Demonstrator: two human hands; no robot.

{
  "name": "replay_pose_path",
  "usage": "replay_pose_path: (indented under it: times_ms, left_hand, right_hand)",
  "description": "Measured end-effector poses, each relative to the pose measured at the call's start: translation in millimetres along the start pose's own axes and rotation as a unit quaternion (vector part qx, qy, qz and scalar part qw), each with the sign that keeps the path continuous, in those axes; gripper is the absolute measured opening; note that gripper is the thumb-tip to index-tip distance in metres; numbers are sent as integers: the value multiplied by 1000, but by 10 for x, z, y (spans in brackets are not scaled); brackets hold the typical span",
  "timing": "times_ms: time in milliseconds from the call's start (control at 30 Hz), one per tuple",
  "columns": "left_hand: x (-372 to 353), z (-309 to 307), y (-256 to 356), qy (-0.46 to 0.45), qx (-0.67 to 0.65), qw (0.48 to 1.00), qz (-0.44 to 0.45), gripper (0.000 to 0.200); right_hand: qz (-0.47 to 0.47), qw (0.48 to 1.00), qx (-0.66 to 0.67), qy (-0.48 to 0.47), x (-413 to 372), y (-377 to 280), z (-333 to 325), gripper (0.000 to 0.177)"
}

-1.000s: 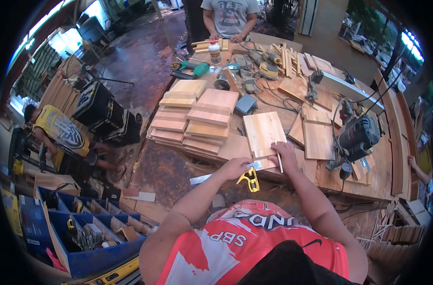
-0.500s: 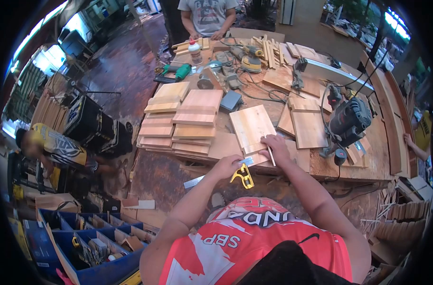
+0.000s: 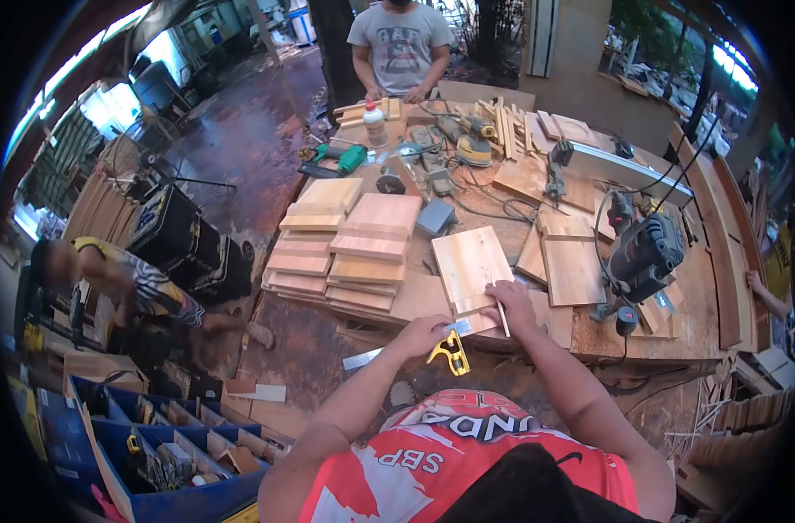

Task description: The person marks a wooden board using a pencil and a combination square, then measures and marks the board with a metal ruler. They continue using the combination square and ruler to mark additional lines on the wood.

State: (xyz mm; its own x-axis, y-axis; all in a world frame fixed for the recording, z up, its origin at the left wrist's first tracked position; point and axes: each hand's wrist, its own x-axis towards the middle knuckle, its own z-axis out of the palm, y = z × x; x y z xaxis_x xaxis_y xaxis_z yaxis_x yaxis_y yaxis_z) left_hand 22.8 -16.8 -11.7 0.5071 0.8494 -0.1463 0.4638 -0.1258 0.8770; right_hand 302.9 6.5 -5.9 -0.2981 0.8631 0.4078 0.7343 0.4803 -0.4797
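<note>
My left hand point(image 3: 423, 335) is closed around the metal rule of a combination square point(image 3: 450, 354), whose yellow head hangs below the fingers. The rule's end lies at the near edge of a pale wooden board point(image 3: 470, 261) on the workbench. My right hand point(image 3: 514, 307) rests over that board's near right corner, fingers bent around a thin pencil point(image 3: 504, 320) that points toward me. To the left of the board stand two stacks of similar boards point(image 3: 373, 228). Another board point(image 3: 573, 270) lies to its right.
A router point(image 3: 646, 253) stands at the bench's right, and a green drill point(image 3: 343, 159) and glue bottle point(image 3: 375, 126) at the back left. A person point(image 3: 402, 52) stands across the bench; another point(image 3: 127, 279) bends at the left. A blue compartment box point(image 3: 188, 501) sits lower left.
The view has tilted up slightly, so the bench appears lower. Both hands keep their hold on the square and the pencil at the board. The person at the left has shifted posture.
</note>
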Motion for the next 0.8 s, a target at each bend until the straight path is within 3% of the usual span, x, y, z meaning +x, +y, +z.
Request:
replay_pose_path:
  times_ms: [333,800]
  left_hand:
    - [1,-2,20,12,1,1000,22,28]
    - [15,8,-11,-4,-16,999,-27,27]
  right_hand:
    - [18,1000,15,-14,3,-48,-36,48]
    - [-10,1000,-1,-5,-31,32,15,47]
